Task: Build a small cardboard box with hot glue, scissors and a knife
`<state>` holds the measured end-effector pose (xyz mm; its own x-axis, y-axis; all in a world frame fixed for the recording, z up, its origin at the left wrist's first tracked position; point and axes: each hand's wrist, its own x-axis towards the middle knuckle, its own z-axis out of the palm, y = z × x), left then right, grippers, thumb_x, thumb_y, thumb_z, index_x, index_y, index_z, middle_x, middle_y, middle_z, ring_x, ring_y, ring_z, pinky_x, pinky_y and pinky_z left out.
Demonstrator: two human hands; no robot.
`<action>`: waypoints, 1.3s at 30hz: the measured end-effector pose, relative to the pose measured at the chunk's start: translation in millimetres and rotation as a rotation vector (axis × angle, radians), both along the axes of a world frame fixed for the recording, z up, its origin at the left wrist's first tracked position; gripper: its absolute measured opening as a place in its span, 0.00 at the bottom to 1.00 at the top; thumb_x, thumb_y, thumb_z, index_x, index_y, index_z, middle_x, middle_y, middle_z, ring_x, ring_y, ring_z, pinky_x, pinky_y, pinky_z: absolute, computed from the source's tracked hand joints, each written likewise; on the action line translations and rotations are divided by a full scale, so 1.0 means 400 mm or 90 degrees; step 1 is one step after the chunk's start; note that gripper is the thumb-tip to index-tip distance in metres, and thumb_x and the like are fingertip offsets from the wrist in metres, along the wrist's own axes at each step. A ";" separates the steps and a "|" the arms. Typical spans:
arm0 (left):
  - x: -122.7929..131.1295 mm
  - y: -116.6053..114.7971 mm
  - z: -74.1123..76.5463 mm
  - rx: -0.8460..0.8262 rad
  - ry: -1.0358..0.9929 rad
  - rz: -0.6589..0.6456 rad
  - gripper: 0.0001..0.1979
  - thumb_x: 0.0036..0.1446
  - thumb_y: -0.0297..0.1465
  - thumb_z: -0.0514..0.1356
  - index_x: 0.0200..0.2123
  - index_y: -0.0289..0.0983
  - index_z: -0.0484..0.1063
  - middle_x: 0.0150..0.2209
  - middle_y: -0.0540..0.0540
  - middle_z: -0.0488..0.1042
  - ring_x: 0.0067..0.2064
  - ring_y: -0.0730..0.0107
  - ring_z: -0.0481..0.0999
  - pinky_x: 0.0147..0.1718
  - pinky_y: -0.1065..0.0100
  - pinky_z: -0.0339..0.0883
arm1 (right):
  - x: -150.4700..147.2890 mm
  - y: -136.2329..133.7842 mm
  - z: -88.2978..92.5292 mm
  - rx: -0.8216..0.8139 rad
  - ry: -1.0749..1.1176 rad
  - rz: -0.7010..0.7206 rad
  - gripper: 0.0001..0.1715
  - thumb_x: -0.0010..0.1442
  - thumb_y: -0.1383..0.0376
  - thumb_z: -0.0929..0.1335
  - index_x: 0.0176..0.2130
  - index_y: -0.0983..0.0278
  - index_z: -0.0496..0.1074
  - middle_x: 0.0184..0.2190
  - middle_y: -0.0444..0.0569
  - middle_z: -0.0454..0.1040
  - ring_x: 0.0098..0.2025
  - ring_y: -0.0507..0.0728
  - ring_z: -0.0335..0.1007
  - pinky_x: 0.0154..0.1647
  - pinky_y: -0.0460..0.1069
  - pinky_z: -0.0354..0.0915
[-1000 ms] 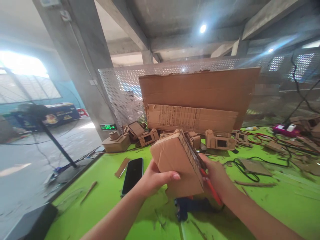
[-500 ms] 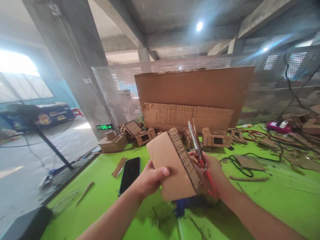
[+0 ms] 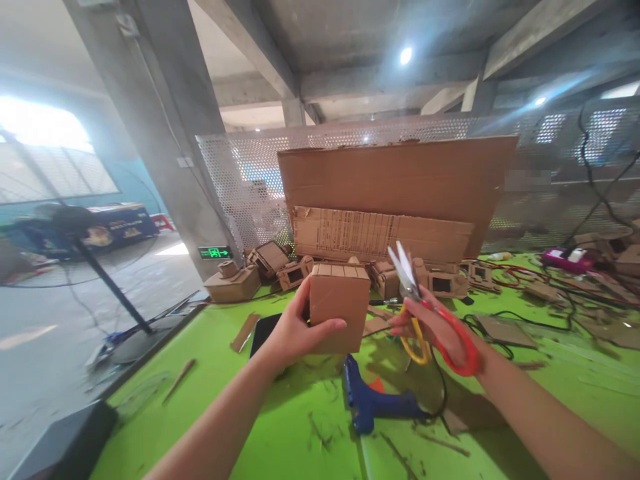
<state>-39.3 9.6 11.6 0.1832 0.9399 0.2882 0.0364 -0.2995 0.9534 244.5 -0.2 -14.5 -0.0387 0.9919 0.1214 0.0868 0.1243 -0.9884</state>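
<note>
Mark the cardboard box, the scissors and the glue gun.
cardboard box [image 3: 339, 313]: head view, front face.
scissors [image 3: 456, 339]: head view, red handle loop.
glue gun [image 3: 373, 402]: head view, blue body.

Bright window [image 3: 45, 127] glare left, ceiling lamp [image 3: 406, 56] flare, hazy, edges bent by wide lens.

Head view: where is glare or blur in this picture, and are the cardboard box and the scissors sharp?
Head view: a ceiling lamp flares with streaks; the window at left is blown out; the edges bend from wide-lens distortion. The cardboard box in the left hand is sharp; the scissors in the right hand are slightly soft.
</note>
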 end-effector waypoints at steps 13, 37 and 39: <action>-0.013 0.009 0.003 -0.073 -0.077 -0.033 0.39 0.45 0.42 0.77 0.58 0.39 0.71 0.55 0.38 0.80 0.57 0.44 0.78 0.49 0.58 0.76 | 0.065 0.020 0.009 0.022 -0.157 -0.065 0.66 0.58 0.46 0.75 0.77 0.57 0.36 0.35 0.49 0.84 0.28 0.58 0.77 0.30 0.50 0.67; -0.038 0.022 -0.005 0.023 -0.027 -0.102 0.36 0.48 0.40 0.76 0.58 0.39 0.70 0.56 0.41 0.78 0.57 0.47 0.76 0.49 0.63 0.74 | 0.043 -0.041 0.029 0.209 -0.442 0.126 0.37 0.69 0.49 0.66 0.70 0.60 0.63 0.64 0.58 0.73 0.62 0.69 0.71 0.62 0.61 0.66; -0.044 0.024 0.000 0.040 -0.005 -0.110 0.35 0.48 0.40 0.76 0.58 0.39 0.71 0.56 0.41 0.78 0.58 0.47 0.75 0.49 0.63 0.73 | 0.048 -0.040 0.029 0.232 -0.479 0.129 0.33 0.69 0.51 0.66 0.67 0.61 0.66 0.59 0.58 0.76 0.57 0.67 0.75 0.57 0.58 0.70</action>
<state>-56.9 19.0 11.5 0.3371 0.8751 0.3473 -0.0282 -0.3593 0.9328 263.5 -16.1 -2.8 -0.4088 0.8611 0.3022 0.6448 0.5069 -0.5721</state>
